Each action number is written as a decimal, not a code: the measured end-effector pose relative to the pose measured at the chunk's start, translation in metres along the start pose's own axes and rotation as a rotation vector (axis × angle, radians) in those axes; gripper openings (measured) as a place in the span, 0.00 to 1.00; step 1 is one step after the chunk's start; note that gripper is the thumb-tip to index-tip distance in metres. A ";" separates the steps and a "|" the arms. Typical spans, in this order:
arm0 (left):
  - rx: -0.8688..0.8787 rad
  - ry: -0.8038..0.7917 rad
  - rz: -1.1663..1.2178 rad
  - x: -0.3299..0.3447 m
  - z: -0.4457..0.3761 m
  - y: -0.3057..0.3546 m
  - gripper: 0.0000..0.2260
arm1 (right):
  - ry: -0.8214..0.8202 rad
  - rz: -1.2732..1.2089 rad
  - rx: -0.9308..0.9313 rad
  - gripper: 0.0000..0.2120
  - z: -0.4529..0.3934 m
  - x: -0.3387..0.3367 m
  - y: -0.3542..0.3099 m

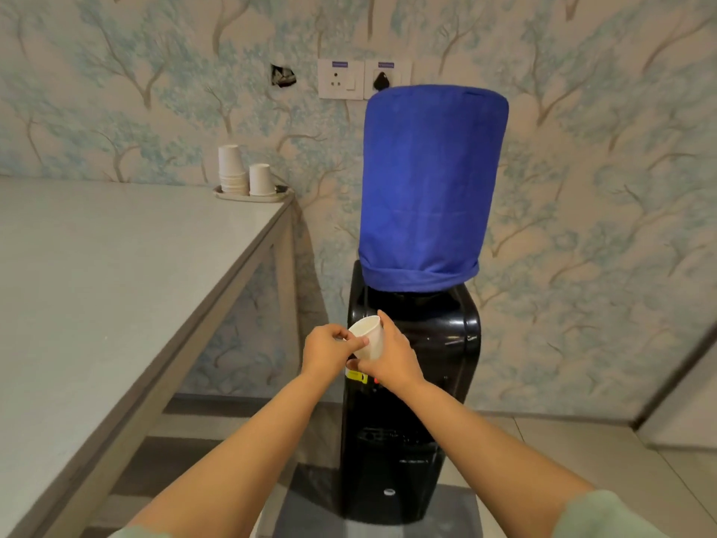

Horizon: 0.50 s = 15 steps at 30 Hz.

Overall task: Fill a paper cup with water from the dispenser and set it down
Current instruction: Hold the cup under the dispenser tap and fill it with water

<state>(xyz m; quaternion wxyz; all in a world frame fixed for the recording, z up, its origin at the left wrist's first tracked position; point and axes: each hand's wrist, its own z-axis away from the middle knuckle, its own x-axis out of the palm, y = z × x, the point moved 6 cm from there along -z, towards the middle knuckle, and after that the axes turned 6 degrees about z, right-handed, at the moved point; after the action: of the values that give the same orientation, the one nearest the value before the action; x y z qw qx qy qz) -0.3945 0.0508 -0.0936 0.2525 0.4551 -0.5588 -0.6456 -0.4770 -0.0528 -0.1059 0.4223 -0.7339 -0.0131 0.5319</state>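
A white paper cup (368, 336) is held tilted in front of the black water dispenser (438, 343), its mouth turned up and to the left. My right hand (392, 353) wraps around its side from the right. My left hand (329, 349) pinches the cup's rim from the left. Both hands hover above the dispenser's taps, which they hide. The drip tray (392, 436) shows lower down. A blue cloth cover (430, 184) hides the bottle on top.
A grey table (116, 285) runs along the left, its corner close to the dispenser. A tray (252, 195) at its far corner holds stacked paper cups (232, 168) and another cup (260, 179). Wall sockets (362, 79) sit behind. Tiled floor lies to the right.
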 end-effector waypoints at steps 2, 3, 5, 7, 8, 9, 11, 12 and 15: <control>-0.016 -0.051 0.007 0.008 0.008 -0.012 0.10 | 0.019 -0.077 0.059 0.51 0.013 0.012 0.011; -0.016 -0.068 0.012 0.011 0.012 -0.015 0.10 | 0.034 -0.118 0.089 0.51 0.018 0.015 0.017; -0.015 -0.115 0.008 0.019 0.020 -0.022 0.09 | 0.066 -0.186 0.156 0.48 0.029 0.020 0.031; -0.021 -0.173 -0.004 0.029 0.027 -0.030 0.08 | 0.076 -0.227 0.204 0.44 0.037 0.024 0.044; -0.026 -0.200 -0.007 0.035 0.030 -0.034 0.08 | 0.079 -0.233 0.221 0.43 0.041 0.026 0.050; -0.026 -0.225 -0.009 0.040 0.031 -0.037 0.08 | 0.087 -0.238 0.237 0.41 0.043 0.026 0.056; -0.013 -0.252 -0.002 0.050 0.032 -0.041 0.08 | 0.110 -0.261 0.279 0.40 0.047 0.027 0.069; -0.008 -0.257 0.002 0.055 0.030 -0.043 0.12 | 0.122 -0.280 0.297 0.40 0.049 0.027 0.075; -0.008 -0.231 -0.072 0.069 0.023 -0.050 0.23 | 0.140 -0.321 0.325 0.39 0.052 0.029 0.096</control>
<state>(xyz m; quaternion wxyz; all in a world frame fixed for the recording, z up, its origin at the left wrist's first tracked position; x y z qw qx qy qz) -0.4371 0.0169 -0.1637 0.1647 0.3963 -0.5650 -0.7047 -0.5463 -0.0694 -0.1931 0.6140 -0.6798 -0.0145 0.4008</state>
